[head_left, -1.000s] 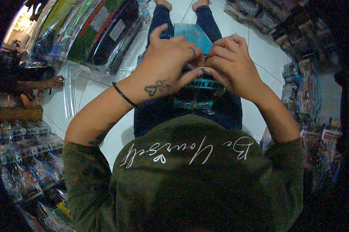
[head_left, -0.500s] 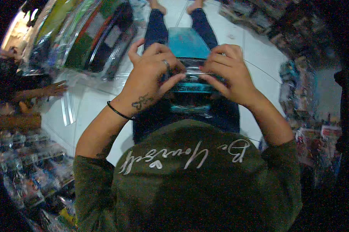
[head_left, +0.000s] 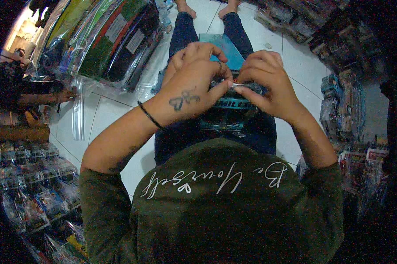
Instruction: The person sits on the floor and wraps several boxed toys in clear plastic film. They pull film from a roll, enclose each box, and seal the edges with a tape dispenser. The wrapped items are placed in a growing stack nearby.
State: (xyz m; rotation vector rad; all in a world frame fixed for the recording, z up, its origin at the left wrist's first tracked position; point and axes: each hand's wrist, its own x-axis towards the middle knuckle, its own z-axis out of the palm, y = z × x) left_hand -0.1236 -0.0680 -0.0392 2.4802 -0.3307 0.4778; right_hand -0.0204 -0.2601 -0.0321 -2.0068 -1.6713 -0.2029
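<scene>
At frame centre, the left hand (head_left: 190, 83) and right hand (head_left: 265, 81) pinched the top edge of a clear-wrapped teal packet (head_left: 230, 108) between fingers pressed together, above the person's lap.

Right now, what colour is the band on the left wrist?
Black, a thin wristband; the head view shows it best.

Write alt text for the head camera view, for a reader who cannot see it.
Seen from above, a seated person's left hand and right hand pinch the top edge of a clear plastic packet with a teal item inside, held over the lap. A teal box lies between the legs on the white tile floor, with stacks of bagged goods around.
</scene>
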